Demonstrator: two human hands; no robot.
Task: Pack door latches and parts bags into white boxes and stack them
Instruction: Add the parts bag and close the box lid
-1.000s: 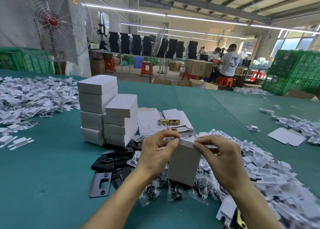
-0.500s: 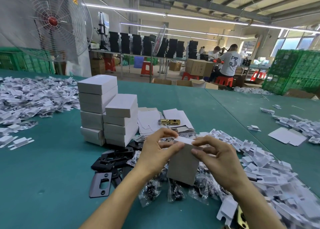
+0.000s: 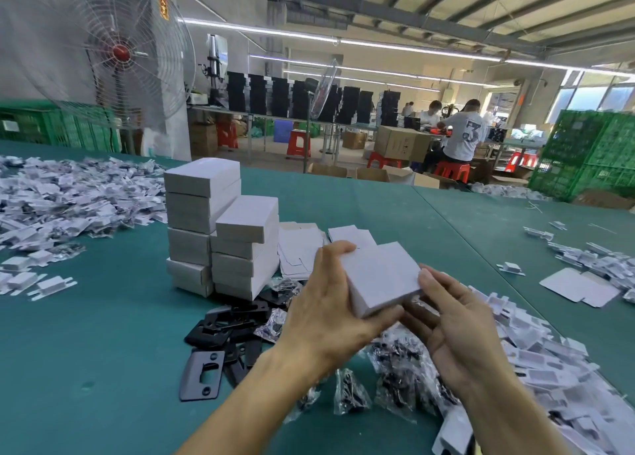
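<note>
Head view: a person's left hand (image 3: 326, 317) grips a closed white box (image 3: 378, 276), fingers curled over its far edge and thumb under the near one, holding it tilted above the green table (image 3: 86, 334). The right hand (image 3: 457, 327) lies open, palm up, thumb touching the box's right corner. Below lie parts bags (image 3: 395, 379) and black plates (image 3: 202, 374). Stacked boxes (image 3: 223, 234) stand to the left, flat blanks (image 3: 299, 248) just beside them.

White box (image 3: 381, 276) held above the counter (image 3: 86, 351)
Left hand (image 3: 326, 317) grips it tilted — right hand (image 3: 460, 334) touches its corner — stacked boxes (image 3: 223, 231) nearby.
</note>
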